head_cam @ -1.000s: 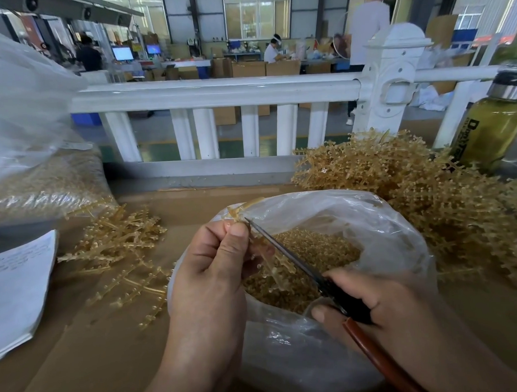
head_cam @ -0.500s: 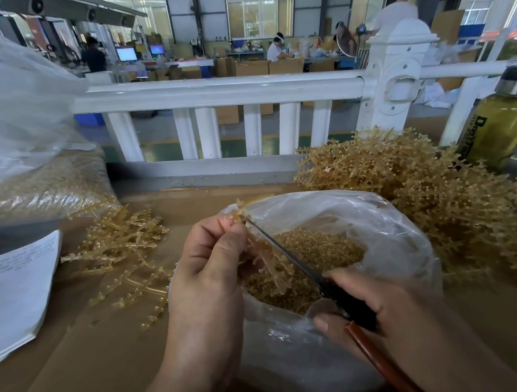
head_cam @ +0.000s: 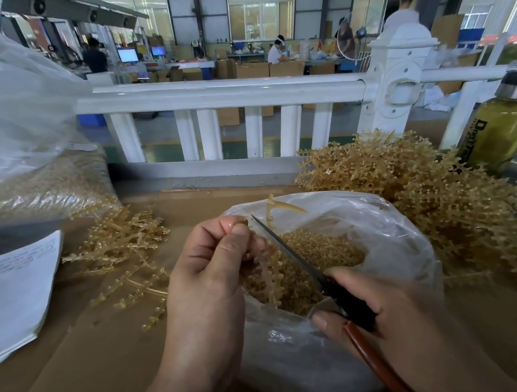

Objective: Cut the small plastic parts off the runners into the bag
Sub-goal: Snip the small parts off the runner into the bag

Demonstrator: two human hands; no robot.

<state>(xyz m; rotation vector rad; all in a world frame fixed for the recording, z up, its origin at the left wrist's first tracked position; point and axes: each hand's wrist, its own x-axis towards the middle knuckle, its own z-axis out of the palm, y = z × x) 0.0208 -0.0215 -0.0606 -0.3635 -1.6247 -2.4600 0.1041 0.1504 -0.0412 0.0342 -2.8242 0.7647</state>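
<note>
My left hand point(head_cam: 213, 275) pinches a tan plastic runner point(head_cam: 268, 272) over the open mouth of a clear plastic bag point(head_cam: 395, 243). The runner's top end sticks up above my fingers and its lower branches hang into the bag. My right hand point(head_cam: 384, 317) grips a pair of scissors point(head_cam: 301, 262) with a black pivot and a reddish-brown handle. Their thin dark blades point up and left along the runner, with the tip beside my left fingertips. Many small tan cut parts point(head_cam: 322, 252) lie inside the bag.
A big heap of uncut runners point(head_cam: 429, 194) lies to the right, a smaller pile of runners point(head_cam: 126, 246) to the left. A filled clear bag point(head_cam: 36, 164) stands far left, white papers point(head_cam: 15, 289) below it. A green bottle point(head_cam: 497, 132) stands at the right, a white railing point(head_cam: 226, 93) behind.
The runner has slid upward in my left hand, so more of its top end shows above the fingers. The scissors stay against it, almost in the same place.
</note>
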